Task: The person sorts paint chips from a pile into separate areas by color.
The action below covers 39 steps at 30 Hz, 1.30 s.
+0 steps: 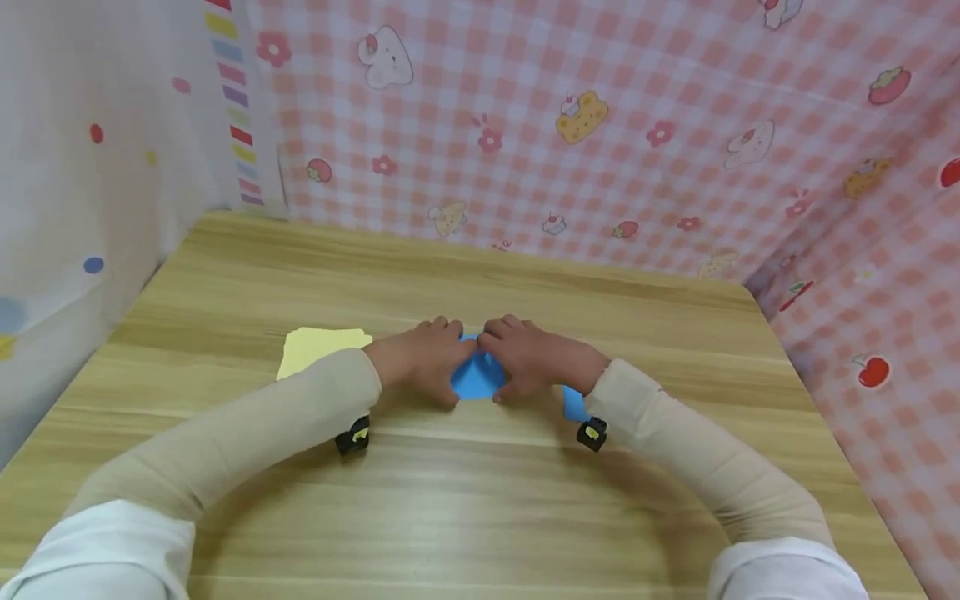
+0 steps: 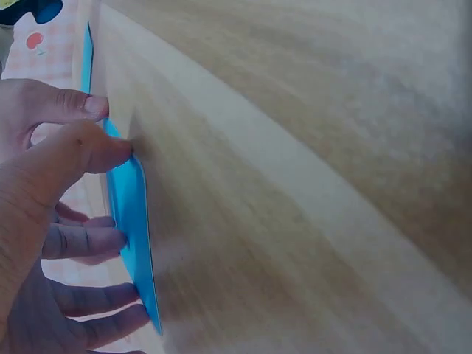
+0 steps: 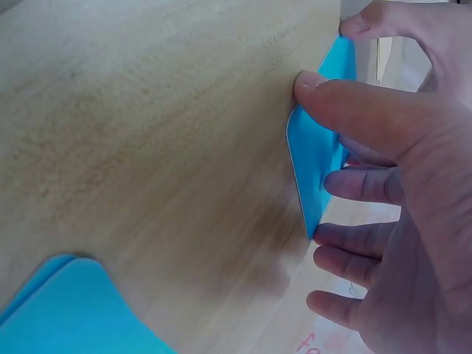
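Note:
A thin blue card (image 1: 478, 379) with rounded corners lies on the wooden table between the two hands. My left hand (image 1: 429, 357) holds its left side, thumb at the near edge and fingertips along the far part. From the other side my right hand (image 1: 531, 357) grips the same card in a matching way. In the left wrist view both thumbs sit on the near edge of the blue card (image 2: 131, 206). The right wrist view shows the right thumb (image 3: 313, 82) over that edge, with bent fingers at the far side.
More blue cards (image 3: 81, 313), layered together, lie partly under the right forearm. A pile of yellow sheets (image 1: 318, 346) is on the left, partly covered by the left sleeve. Patterned cloth (image 1: 510, 108) hangs behind the table (image 1: 450, 517) and along its sides.

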{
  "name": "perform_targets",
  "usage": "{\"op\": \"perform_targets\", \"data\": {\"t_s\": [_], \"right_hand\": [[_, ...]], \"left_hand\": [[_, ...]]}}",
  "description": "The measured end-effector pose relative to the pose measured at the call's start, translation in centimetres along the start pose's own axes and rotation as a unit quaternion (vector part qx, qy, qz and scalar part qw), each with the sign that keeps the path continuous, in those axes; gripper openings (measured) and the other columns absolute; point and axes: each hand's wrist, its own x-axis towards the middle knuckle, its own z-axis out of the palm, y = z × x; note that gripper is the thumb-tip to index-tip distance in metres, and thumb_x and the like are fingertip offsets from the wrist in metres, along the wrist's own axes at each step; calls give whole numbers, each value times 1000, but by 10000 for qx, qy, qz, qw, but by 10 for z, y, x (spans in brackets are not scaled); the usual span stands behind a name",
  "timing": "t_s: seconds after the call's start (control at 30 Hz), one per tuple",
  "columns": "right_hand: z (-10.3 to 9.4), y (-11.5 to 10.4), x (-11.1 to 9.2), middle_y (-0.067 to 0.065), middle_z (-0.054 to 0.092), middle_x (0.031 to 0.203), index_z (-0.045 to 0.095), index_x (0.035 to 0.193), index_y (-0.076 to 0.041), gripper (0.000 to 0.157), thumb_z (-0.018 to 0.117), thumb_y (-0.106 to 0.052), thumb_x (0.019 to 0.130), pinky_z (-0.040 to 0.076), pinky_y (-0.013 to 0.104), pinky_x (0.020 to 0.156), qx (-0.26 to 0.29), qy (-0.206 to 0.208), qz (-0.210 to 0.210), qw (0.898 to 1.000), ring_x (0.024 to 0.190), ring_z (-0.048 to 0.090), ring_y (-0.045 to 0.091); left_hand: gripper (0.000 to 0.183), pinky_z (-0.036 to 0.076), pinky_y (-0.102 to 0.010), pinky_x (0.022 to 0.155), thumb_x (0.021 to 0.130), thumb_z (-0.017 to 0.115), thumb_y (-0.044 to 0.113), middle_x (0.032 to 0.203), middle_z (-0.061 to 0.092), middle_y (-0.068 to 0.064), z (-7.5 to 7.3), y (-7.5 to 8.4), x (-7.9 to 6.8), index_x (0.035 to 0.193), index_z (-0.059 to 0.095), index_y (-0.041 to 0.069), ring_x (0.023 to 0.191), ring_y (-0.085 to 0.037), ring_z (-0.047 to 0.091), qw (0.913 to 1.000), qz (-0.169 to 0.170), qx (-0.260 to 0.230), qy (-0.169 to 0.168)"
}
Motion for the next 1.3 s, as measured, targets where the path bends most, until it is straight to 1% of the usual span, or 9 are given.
{"op": "perform_targets", "data": {"t_s": [0.17, 0.3, 0.5, 0.7, 0.8, 0.93, 1.07, 1.17, 1.3], "right_hand": [[-2, -1, -3, 22, 45, 145, 45, 139, -2, 73, 78, -43, 87, 35, 58, 109, -136, 137, -66, 9998, 130, 41, 38], [-3, -4, -5, 21, 51, 138, 47, 135, -3, 67, 76, -40, 88, 37, 59, 107, -336, 331, -180, 9987, 126, 47, 39], [2, -7, -8, 19, 58, 125, 51, 127, -2, 54, 68, -36, 89, 41, 58, 103, -845, 599, -440, 9936, 117, 55, 39], [9, -7, -9, 18, 58, 117, 55, 122, 0, 47, 62, -35, 91, 43, 54, 102, -1190, 826, -709, 9869, 111, 56, 36], [10, -6, -10, 19, 57, 120, 54, 123, 1, 49, 61, -37, 92, 44, 54, 101, -1109, 836, -753, 9874, 112, 56, 37], [8, -4, -10, 21, 53, 131, 50, 133, 0, 64, 66, -47, 93, 44, 56, 101, -704, 659, -654, 9932, 119, 52, 38], [4, -2, -4, 20, 50, 135, 47, 137, -3, 75, 74, -52, 88, 44, 55, 99, -281, 537, -572, 9965, 122, 48, 37], [3, -1, 0, 19, 49, 133, 45, 140, -3, 79, 77, -52, 86, 44, 52, 96, -55, 402, -517, 9978, 119, 47, 35], [1, -3, 6, 18, 45, 135, 39, 145, -3, 89, 79, -52, 84, 43, 51, 95, 222, 35, -190, 9996, 117, 43, 33]], "left_hand": [[74, 49, -51, 89, 81, 75, 39, 118, 60, -20, -2, 2, 1, 139, 51, 2, 101, -37, 54, 9996, 180, 208, 24], [64, 51, -50, 87, 85, 72, 34, 118, 63, -21, -2, 2, 0, 136, 54, 2, 100, -39, 57, 9991, 288, 299, 69], [59, 52, -48, 87, 89, 72, 40, 120, 63, -21, 0, 0, -1, 131, 58, 1, 101, -38, 57, 9992, 295, 234, 96], [56, 53, -45, 86, 88, 73, 36, 108, 66, -18, 1, 2, -2, 125, 59, -3, 91, -32, 63, 9973, 602, 395, 163], [53, 54, -43, 85, 87, 72, 32, 101, 66, -16, 4, 3, -3, 123, 58, -4, 84, -27, 64, 9950, 808, 512, 285], [48, 53, -46, 89, 85, 70, 28, 100, 65, -15, 7, 4, -5, 118, 59, -4, 82, -27, 65, 9912, 1015, 695, 492], [30, 55, -44, 80, 89, 65, 21, 89, 65, -11, 8, 2, -4, 108, 61, -1, 76, -27, 65, 9880, 1178, 751, 659], [32, 54, -41, 79, 93, 66, 23, 92, 66, -12, 7, 0, -5, 112, 61, -2, 82, -28, 64, 9921, 1029, 441, 559], [73, 49, -45, 95, 91, 73, 47, 123, 60, -20, 7, -3, -5, 141, 51, -2, 109, -34, 56, 9993, 257, -87, 261]]}}
